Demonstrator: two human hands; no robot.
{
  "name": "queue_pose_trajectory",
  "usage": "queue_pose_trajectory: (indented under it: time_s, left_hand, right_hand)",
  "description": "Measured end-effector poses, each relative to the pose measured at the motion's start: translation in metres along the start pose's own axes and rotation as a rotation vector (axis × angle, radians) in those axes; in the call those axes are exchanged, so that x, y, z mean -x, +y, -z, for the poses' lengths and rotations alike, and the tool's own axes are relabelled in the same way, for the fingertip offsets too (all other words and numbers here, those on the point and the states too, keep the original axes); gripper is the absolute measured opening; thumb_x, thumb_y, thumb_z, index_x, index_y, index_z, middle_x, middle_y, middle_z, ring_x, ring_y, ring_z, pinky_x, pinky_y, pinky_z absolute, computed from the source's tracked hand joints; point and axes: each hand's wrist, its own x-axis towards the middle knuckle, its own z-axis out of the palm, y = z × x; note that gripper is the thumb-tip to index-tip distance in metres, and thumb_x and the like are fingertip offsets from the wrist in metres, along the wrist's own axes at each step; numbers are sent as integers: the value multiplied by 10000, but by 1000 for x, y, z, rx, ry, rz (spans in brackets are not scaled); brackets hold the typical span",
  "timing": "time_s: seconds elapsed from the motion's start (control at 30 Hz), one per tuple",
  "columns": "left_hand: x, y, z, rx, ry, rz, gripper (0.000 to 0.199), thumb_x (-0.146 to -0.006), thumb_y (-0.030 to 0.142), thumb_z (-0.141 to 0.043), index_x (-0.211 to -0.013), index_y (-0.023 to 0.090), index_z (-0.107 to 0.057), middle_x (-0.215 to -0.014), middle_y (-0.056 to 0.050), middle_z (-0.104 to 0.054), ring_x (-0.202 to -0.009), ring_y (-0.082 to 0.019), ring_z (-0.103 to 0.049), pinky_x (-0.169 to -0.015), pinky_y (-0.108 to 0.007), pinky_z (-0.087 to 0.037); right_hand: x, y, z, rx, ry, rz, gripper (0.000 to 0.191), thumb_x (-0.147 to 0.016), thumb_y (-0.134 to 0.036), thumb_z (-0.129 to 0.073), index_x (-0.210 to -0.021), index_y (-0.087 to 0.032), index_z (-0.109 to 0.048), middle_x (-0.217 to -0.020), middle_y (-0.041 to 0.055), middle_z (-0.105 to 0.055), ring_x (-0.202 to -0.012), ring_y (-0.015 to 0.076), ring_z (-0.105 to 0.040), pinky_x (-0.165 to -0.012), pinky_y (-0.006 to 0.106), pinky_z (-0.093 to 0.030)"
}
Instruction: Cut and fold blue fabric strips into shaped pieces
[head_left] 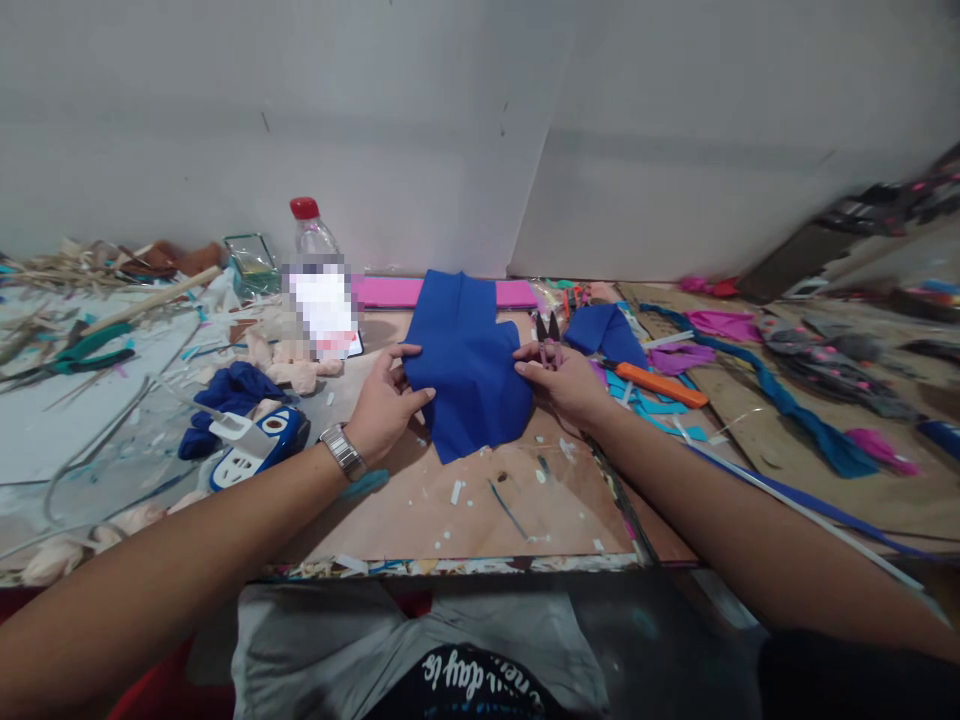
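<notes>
A blue sheet point(466, 375), which could be crepe paper or cloth, stands in the middle of the worktable with its upper part reaching back. My left hand point(386, 402) pinches its left edge between thumb and fingers. On the opposite edge, my right hand point(566, 385) grips the sheet with thumb and forefinger. That same hand also keeps hold of a small pair of scissors point(549, 335), their dark blades parted and pointing up. Behind the blue sheet lies a folded pink strip point(390, 292), partly covered by it.
A phone point(326, 310) leans against a red-capped bottle point(305, 210) at the back left. Left of me are a power socket point(251, 455), dark blue cloth point(225, 400) and green-handled pliers point(94, 350). An orange cutter point(660, 385) and coloured scraps point(679, 357) lie to the right.
</notes>
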Motion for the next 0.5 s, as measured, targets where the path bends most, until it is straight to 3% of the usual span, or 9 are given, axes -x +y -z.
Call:
queue_pose_trajectory:
  time_s: [0.17, 0.3, 0.37, 0.43, 0.5]
  left_hand:
    - [-3, 0, 2, -105, 108, -160, 444, -737, 136, -788, -862, 235, -374, -728, 88, -458, -628, -78, -474, -610, -186, -427]
    - [-1, 1, 5, -284, 68, -129, 246, -833, 227, -754, -790, 205, -513, -674, 52, -471, -579, -95, -439, -544, -209, -368]
    - [2, 1, 4, -291, 28, -110, 115, -868, 259, -726, -921, 200, -643, -768, 9, -593, -623, -114, -519, -563, -224, -417]
    - [4, 3, 2, -280, -18, -83, 270, -878, 274, -724, -1136, 209, -677, -1006, -46, -695, -730, -137, -614, -622, -247, -497]
    - [7, 5, -1, -236, -67, -63, 510, -848, 263, -762, -1331, 238, -603, -1311, -89, -662, -861, -160, -669, -698, -276, -562]
  right_hand:
    - [3, 4, -2, 4, -22, -21, 387, -674, -403, -853, -942, -171, -697, -656, -63, -497, -581, 94, -372, -548, 246, -258]
    - [3, 5, -1, -6, 12, -15, 370, -677, -398, -844, -932, -176, -695, -679, -52, -513, -610, 109, -411, -565, 251, -300]
    - [3, 4, -2, -10, 14, -8, 366, -676, -398, -844, -926, -178, -691, -704, -43, -531, -627, 114, -434, -572, 248, -324]
    - [3, 4, -3, -19, 5, -8, 367, -682, -395, -844, -933, -183, -682, -712, -42, -530, -618, 109, -429, -563, 241, -324]
    - [3, 3, -4, -31, 23, 15, 369, -687, -397, -853, -929, -194, -662, -702, -50, -510, -591, 101, -408, -537, 235, -305]
